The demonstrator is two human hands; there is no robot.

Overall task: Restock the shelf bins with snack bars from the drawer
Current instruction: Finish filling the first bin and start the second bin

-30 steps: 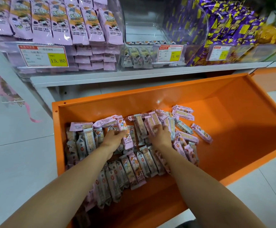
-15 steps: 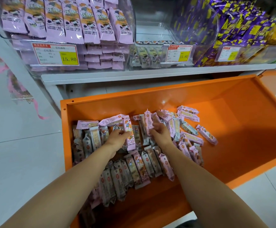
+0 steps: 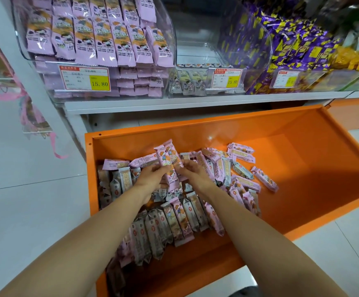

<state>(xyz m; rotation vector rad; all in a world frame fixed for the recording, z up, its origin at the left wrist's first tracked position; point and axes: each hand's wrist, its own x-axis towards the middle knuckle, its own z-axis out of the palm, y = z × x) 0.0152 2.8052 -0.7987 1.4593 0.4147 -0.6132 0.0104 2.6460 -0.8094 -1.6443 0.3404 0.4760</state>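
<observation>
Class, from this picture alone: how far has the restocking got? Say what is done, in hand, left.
Done: the left bin looks full; the drawer is open. In hand: left hand and right hand hold pink bars above the pile. Left: the middle bin holds only a low row, and the pile is large.

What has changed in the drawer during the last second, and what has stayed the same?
Both hands came together over the pile: the left hand and the right hand now hold a small bunch of pink snack bars, raised above the rest. The orange drawer stays open, and the shelf bins look unchanged.
</observation>
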